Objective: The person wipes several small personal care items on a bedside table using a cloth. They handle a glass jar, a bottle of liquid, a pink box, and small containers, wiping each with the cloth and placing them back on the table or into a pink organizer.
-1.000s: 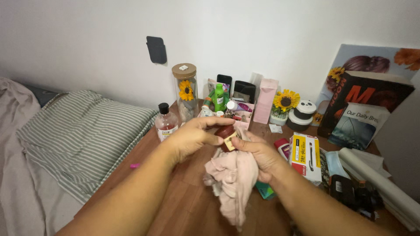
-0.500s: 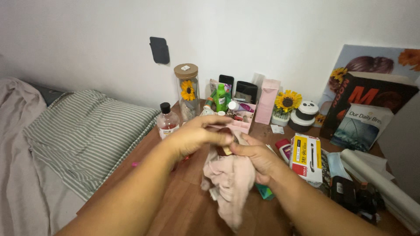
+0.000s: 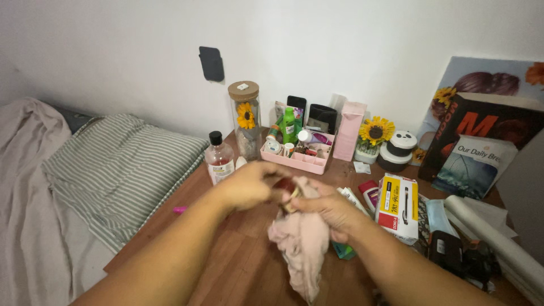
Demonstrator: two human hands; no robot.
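Observation:
Over the wooden table [image 3: 238, 255], my left hand [image 3: 246, 185] wraps around a small dark-red jar [image 3: 285, 186], mostly hidden by my fingers. My right hand [image 3: 328, 211] holds a crumpled pale pink cloth [image 3: 303, 241] pressed against the jar's side; the cloth hangs down below my hand. Both hands meet at the jar, above the table's middle.
A clear bottle with a black cap [image 3: 219, 160] stands left of my hands, and a pink organiser tray [image 3: 294, 160] sits behind them. A yellow and white box [image 3: 396, 207] lies to the right. A striped pillow [image 3: 113, 170] lies on the bed at left.
My hands with the jar and cloth have dropped slightly lower. My left hand has closed further over the jar, hiding more of it. The camera view shifted a little.

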